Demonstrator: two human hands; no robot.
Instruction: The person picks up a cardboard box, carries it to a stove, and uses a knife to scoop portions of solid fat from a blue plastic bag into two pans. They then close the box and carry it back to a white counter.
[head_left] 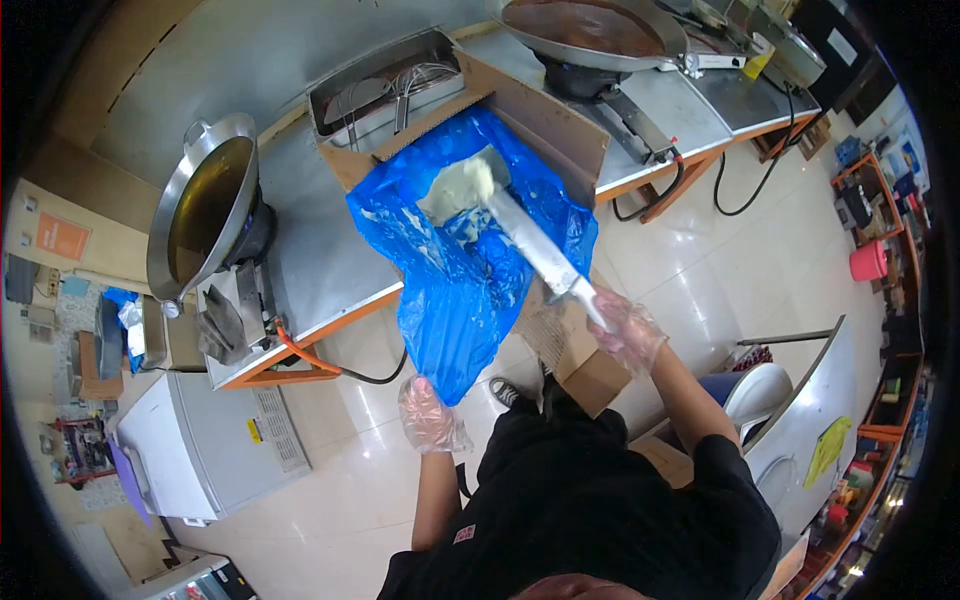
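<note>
My right hand [628,330], in a clear plastic glove, is closed round the white handle of a long, broad-bladed knife [535,245]. Its blade is smeared white, and a pale creamy lump clings to the far end. That end is over a pale, butter-like mass [455,190] inside a blue plastic bag [440,310]. The bag lines an open cardboard box [550,125] and hangs over its near side. Also gloved, my left hand [432,415] grips the hanging lower corner of the bag; its fingertips are partly hidden.
A wok of yellowish oil [210,205] sits on a burner at left, and a wok of dark reddish liquid [590,30] at back right. Behind the box is a metal tray with wire tools [385,90]. A white chest freezer [215,440] stands lower left. Orange hose [305,350] hangs by the table [300,240].
</note>
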